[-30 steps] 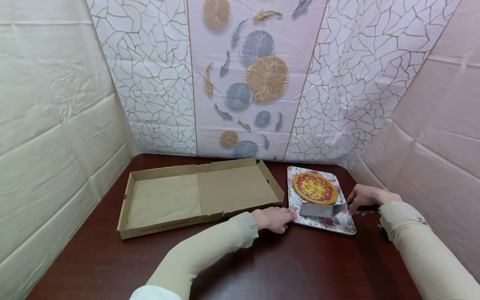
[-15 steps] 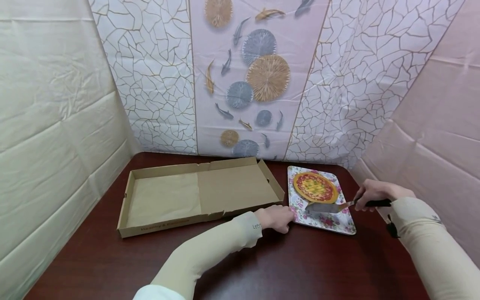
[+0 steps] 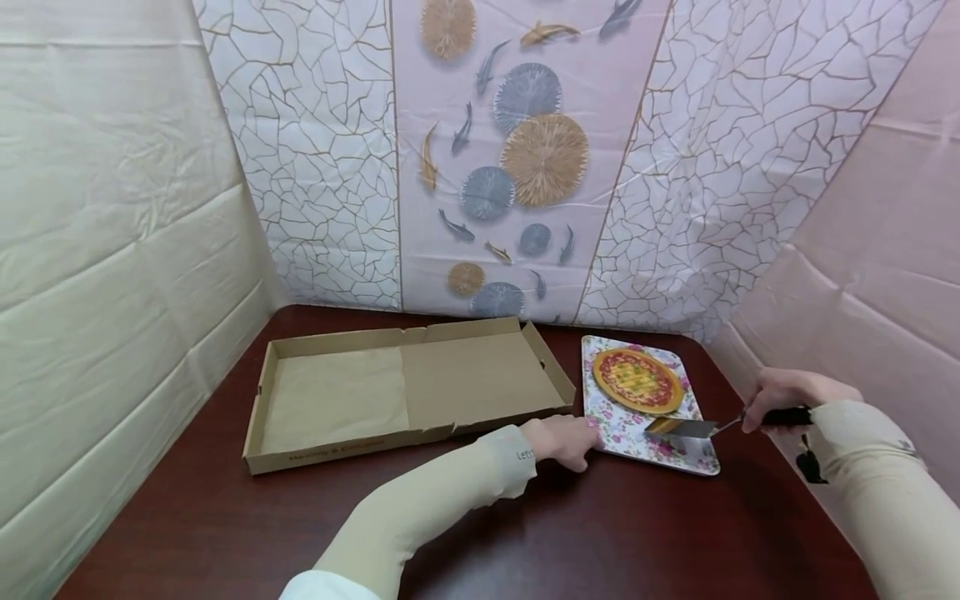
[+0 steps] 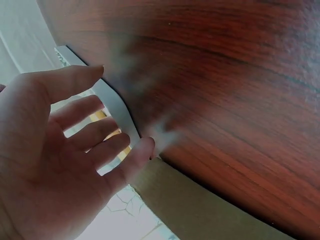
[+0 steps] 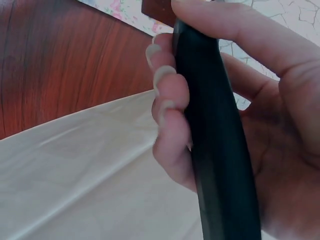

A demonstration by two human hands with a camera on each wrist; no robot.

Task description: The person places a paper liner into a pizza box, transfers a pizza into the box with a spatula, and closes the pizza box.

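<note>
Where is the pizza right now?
In the head view, the pizza lies on the flowered tray, right of the open box, just beyond the spatula.

In the left wrist view, the pizza (image 3: 637,381), left of centre, is mostly hidden behind the left grip (image 3: 562,440). In the right wrist view, the bottom edge cuts the black spatula handle (image 5: 215,130). In the head view, the lower-left printing (image 3: 336,450) on the box (image 3: 480,375) is too blurred to read surely.
</note>
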